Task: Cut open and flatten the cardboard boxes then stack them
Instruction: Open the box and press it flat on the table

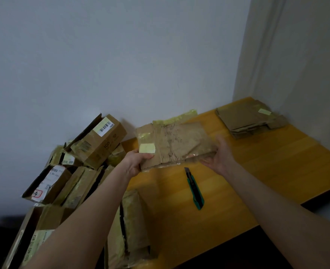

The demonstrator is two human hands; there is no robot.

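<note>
**Held item.** Flattened box (175,144), brown, worn, with dark scuff marks. It is lifted clear of the table and tilted towards the viewer.
- Left hand (138,162): clamped on the near left corner, thumb on top, fingers curled underneath. A pale yellow label (147,148) sits just beyond the thumb tip.
- Right hand (221,158): clasps the near right corner, thumb against the right edge, fingers laid fairly straight beneath the board.
- Yellow tape (179,116): trails off the far edge, away from both sets of fingers.

**Items around.**
- Knife (194,189): green and black handle, lying flat on the table below and between the two hands, nearer the right fingers but apart from them. Whether the blade is out I cannot tell.
- Stack of flattened boxes (249,119): beyond and to the right of the right hand, well apart from it, in the far corner of the table. A small pale label is on top.
- Pile of boxes (78,167): unflattened, heaped to the left of the left hand, leaning at angles. The topmost carries a barcode sticker, and most bear yellow tape.
- One more taped box (133,226): lies on the table's near left part, beside the left forearm.

Nothing lies between the hands and the far stack.

**Surface and room.**
- Table (276,171): orange-yellow wood grain, set into a corner.
- Wall (121,55): plain, pale grey-white, behind the table, with a second pale surface meeting it on the right.
- Light is dim, and the area below the table edge is dark.
</note>
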